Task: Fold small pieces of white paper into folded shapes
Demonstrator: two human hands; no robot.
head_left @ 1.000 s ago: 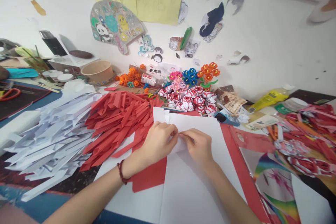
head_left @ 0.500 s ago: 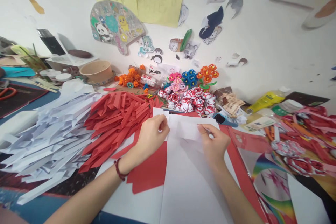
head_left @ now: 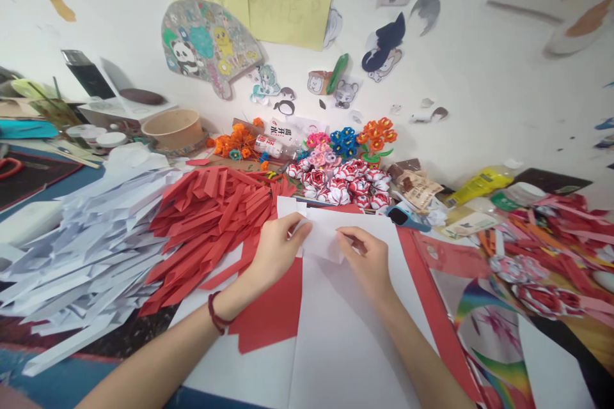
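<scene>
Between my two hands is a small white paper strip [head_left: 321, 241], held above a large white sheet [head_left: 345, 326]. My left hand [head_left: 279, 244] pinches its left end between thumb and fingers, and a dark red cord bracelet [head_left: 218, 314] circles that wrist. With fingertips closed, my right hand [head_left: 365, 259] grips the strip's other end. Red paper [head_left: 268, 313] lies partly under the white sheet, below my left hand. Another small white paper piece [head_left: 288, 206] sits just beyond my left fingers.
Piles of folded white strips [head_left: 91, 243] and red strips [head_left: 211, 223] spread to the left. Red-and-white paper roses [head_left: 352, 182] stand at the back, beside a blue watch [head_left: 407, 218]. A clear sleeve with a rainbow pattern [head_left: 499, 339] and more red strips [head_left: 570, 236] lie right.
My right hand has moved left, closer to my left hand, and the visible span of the white strip between them is shorter. The whole view has shifted slightly.
</scene>
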